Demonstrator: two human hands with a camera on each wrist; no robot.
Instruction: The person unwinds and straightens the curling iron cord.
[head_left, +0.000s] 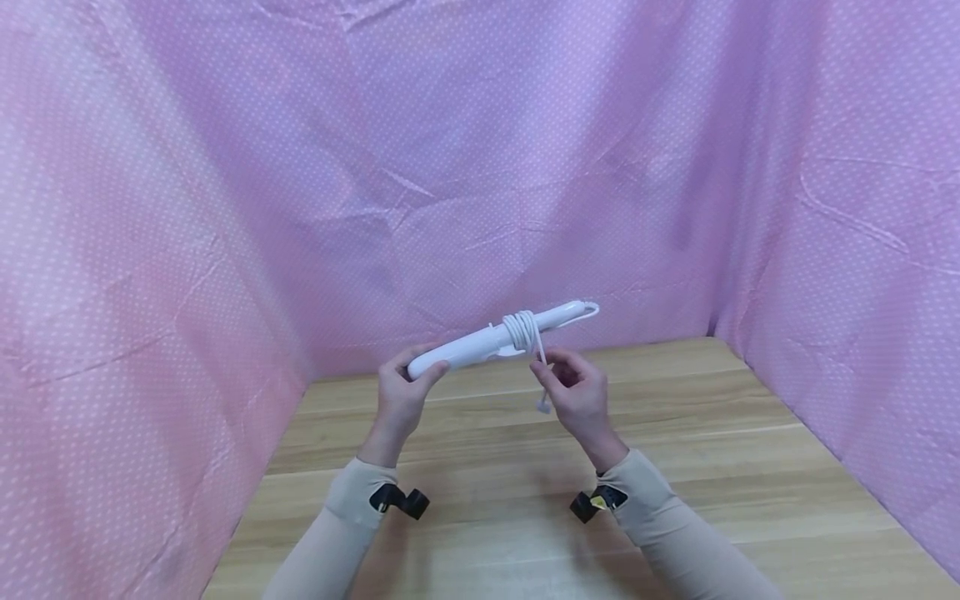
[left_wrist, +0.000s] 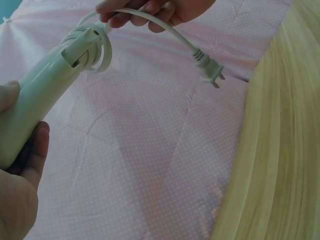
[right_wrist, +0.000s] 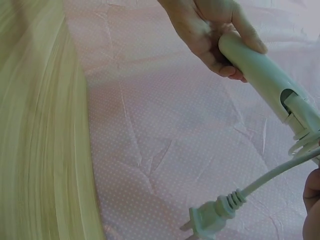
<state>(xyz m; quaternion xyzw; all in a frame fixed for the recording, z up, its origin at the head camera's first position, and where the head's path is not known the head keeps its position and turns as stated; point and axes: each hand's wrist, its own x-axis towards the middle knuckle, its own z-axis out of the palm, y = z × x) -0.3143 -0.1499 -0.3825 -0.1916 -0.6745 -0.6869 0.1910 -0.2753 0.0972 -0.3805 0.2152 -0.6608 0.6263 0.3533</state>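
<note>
A long white appliance that looks like a hair iron (head_left: 465,348) is held tilted above the table, its right end higher. My left hand (head_left: 402,392) grips its thick rounded end, thumb on the near side. Several turns of the white power cord (head_left: 521,330) are wound round its middle, and a loop of cord leaves the thin far end. My right hand (head_left: 579,392) pinches the loose stretch of cord between thumb and fingers. Below those fingers hangs the two-pin plug (right_wrist: 212,217), free of any touch. In the left wrist view the plug (left_wrist: 210,69) points down and right.
Under both hands lies a wooden table (head_left: 480,500). Pink dotted cloth (head_left: 480,167) hangs behind it and along both sides, with its lower edge at the table's borders. A small black camera sits on each wrist over beige sleeves.
</note>
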